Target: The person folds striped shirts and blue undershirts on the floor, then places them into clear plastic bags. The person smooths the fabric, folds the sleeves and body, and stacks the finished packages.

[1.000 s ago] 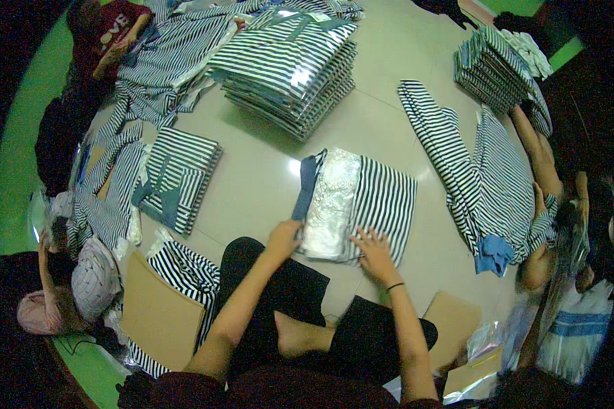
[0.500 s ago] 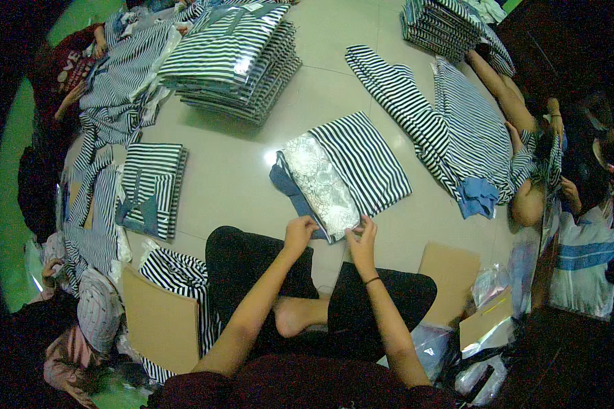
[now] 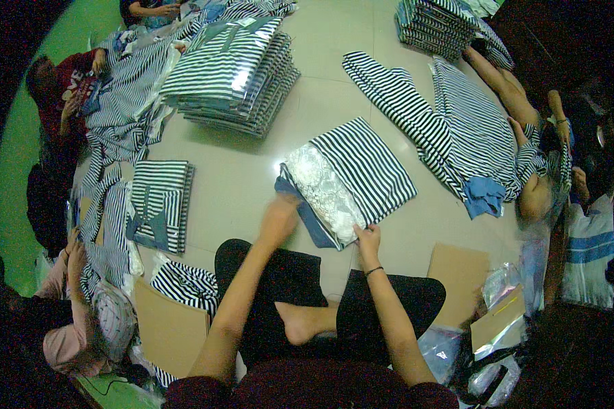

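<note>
A folded navy-and-white striped shirt [image 3: 368, 167] lies on the pale floor in front of my crossed legs, half inside a shiny clear plastic bag [image 3: 318, 191]. A blue part of the shirt shows at its near left edge. My right hand [image 3: 367, 240] pinches the near corner of the bag and shirt. My left hand [image 3: 278, 213], blurred, hovers at the shirt's near left edge with fingers loosely curled; I cannot tell whether it grips anything.
A tall stack of bagged striped shirts [image 3: 233, 71] stands beyond. One folded shirt [image 3: 158, 204] lies left, an unfolded one [image 3: 430, 119] right, another stack [image 3: 438, 24] far right. Cardboard sheets [image 3: 169, 327] [image 3: 458, 274] flank my legs. Other people sit around the floor.
The view has swung so the shirt sits more centred. My left hand slid left along the shirt's near edge, away from my right hand, which stays on the corner.
</note>
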`<move>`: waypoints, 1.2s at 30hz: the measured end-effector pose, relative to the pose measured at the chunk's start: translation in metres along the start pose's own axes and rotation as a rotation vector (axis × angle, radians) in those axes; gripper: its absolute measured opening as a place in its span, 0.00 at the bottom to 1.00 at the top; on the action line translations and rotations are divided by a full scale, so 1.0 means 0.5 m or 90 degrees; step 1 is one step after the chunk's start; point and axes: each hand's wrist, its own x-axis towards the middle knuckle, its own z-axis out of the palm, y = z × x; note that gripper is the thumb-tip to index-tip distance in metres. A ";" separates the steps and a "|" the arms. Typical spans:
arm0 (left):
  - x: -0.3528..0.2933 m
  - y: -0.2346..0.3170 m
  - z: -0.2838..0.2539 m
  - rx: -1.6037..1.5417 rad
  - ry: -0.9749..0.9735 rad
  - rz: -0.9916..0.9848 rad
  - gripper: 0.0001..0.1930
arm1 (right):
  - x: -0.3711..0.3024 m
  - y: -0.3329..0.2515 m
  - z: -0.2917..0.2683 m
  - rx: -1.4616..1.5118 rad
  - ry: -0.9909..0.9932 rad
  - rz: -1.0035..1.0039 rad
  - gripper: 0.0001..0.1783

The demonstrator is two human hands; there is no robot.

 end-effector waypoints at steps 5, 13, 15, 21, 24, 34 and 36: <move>-0.027 0.110 0.091 0.118 -0.142 0.142 0.29 | 0.073 -0.036 -0.076 0.098 -0.108 0.016 0.25; -0.030 0.207 0.091 -0.207 -0.215 0.048 0.20 | 0.117 -0.068 -0.137 0.069 -0.059 0.064 0.15; -0.008 0.188 0.069 -0.307 -0.185 -0.072 0.17 | 0.116 -0.058 -0.140 0.168 -0.096 0.024 0.14; 0.067 0.057 0.033 -0.198 0.365 -0.393 0.18 | 0.090 -0.043 -0.140 0.232 -0.077 0.039 0.24; 0.086 0.009 0.050 -0.414 0.162 -0.523 0.20 | 0.077 -0.048 -0.134 0.207 -0.088 0.136 0.24; 0.041 -0.032 0.055 -0.529 0.025 -0.465 0.15 | 0.060 -0.065 -0.171 0.153 -0.283 0.111 0.19; 0.047 -0.036 0.055 -0.611 0.073 -0.462 0.15 | 0.078 -0.062 -0.172 0.171 -0.257 0.195 0.17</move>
